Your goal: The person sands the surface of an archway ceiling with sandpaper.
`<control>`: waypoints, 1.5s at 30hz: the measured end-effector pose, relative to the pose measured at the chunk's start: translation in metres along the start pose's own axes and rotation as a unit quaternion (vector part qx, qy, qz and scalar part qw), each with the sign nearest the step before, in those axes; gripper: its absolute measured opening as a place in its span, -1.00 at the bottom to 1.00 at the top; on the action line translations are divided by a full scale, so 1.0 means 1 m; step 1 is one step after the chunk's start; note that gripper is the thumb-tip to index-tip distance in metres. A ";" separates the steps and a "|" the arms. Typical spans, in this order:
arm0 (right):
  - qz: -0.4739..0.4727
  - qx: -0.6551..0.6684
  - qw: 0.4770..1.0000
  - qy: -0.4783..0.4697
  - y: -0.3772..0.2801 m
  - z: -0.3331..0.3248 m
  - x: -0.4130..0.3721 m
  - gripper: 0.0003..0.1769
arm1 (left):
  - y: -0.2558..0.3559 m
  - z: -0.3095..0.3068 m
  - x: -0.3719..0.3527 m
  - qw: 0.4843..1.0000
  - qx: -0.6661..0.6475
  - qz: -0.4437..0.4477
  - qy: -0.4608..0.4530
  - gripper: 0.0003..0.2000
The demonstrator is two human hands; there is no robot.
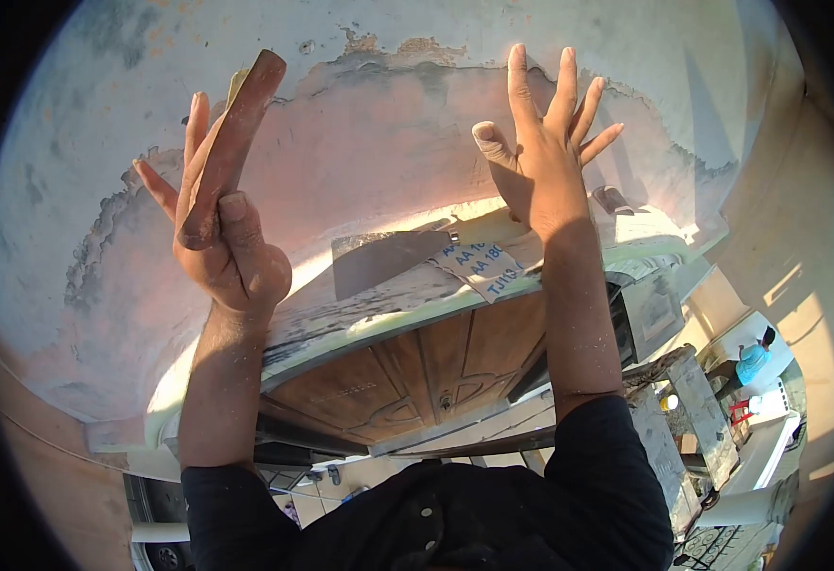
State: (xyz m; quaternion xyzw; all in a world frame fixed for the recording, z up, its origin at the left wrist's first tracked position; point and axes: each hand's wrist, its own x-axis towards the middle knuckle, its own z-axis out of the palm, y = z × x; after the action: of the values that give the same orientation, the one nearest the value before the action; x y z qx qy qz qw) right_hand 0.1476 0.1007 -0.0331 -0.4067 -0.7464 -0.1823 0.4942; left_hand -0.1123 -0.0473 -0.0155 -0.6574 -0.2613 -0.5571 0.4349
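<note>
My left hand (pixel 236 252) is closed around a bent piece of brown sandpaper (pixel 236 143), thumb on its near side and the other fingers behind. The sandpaper stands up in front of the pinkish, scraped wall (pixel 369 152). My right hand (pixel 545 167) is raised with its fingers spread and nothing in it, in front of the same wall. Below it on the ledge (pixel 312 319) lies a sheet of sandpaper (pixel 481 266) with blue "AA 180" print on its back. Beside that sheet rests a putty knife with a wide grey blade (pixel 379 262).
A small curled brown piece (pixel 612 200) lies on the ledge at the right. Wooden doors (pixel 417 366) are far below the ledge. A worn plank frame (pixel 674 428) stands at lower right, with a person in a blue shirt (pixel 753 362) beyond it.
</note>
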 end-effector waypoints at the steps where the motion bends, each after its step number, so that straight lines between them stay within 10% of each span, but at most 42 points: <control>1: 0.002 0.020 1.000 0.003 -0.005 -0.001 0.001 0.17 | 0.003 0.000 0.000 1.000 -0.004 -0.001 -0.001 -0.59; 9: -0.188 0.002 0.980 -0.060 -0.034 -0.016 0.005 0.12 | 0.023 0.003 0.010 0.997 -0.017 -0.076 0.017 -0.56; 24: -0.017 0.042 0.999 0.019 -0.012 0.001 0.002 0.30 | -0.002 -0.007 -0.003 1.000 0.024 -0.013 -0.006 -0.63; 29: -0.118 -0.009 0.993 0.005 -0.034 -0.011 0.001 0.15 | -0.001 -0.011 -0.003 0.999 0.021 -0.042 0.020 -0.69; 31: -0.149 -0.014 0.965 -0.215 -0.053 -0.040 0.008 0.05 | -0.002 -0.019 0.011 0.998 0.053 -0.010 -0.035 -0.71; 33: -0.186 -0.050 0.972 -0.134 -0.044 -0.021 0.002 0.02 | 0.001 -0.031 0.024 0.992 0.083 0.021 -0.090 -0.70; 35: -0.234 0.051 0.971 -0.026 -0.036 -0.031 0.002 0.12 | 0.002 -0.044 0.031 0.966 0.150 0.112 -0.177 -0.76; 36: -0.234 0.179 0.946 0.135 -0.024 -0.010 0.010 -0.34 | -0.001 -0.046 0.027 0.966 0.147 0.119 -0.176 -0.74; 40: -0.144 0.379 0.905 0.128 -0.003 -0.001 0.015 -0.65 | 0.002 -0.052 0.009 0.978 0.116 0.098 -0.141 -0.73; 45: -0.012 0.676 0.734 0.070 0.008 0.001 0.016 -0.69 | 0.011 -0.064 -0.012 0.991 0.063 0.026 -0.116 -0.65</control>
State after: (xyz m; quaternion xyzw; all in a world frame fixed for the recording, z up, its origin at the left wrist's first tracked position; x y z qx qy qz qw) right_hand 0.1501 0.1133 -0.0207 0.0570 -0.6415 0.3362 0.6872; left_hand -0.1385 -0.1066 -0.0296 -0.6954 -0.3278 -0.4478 0.4565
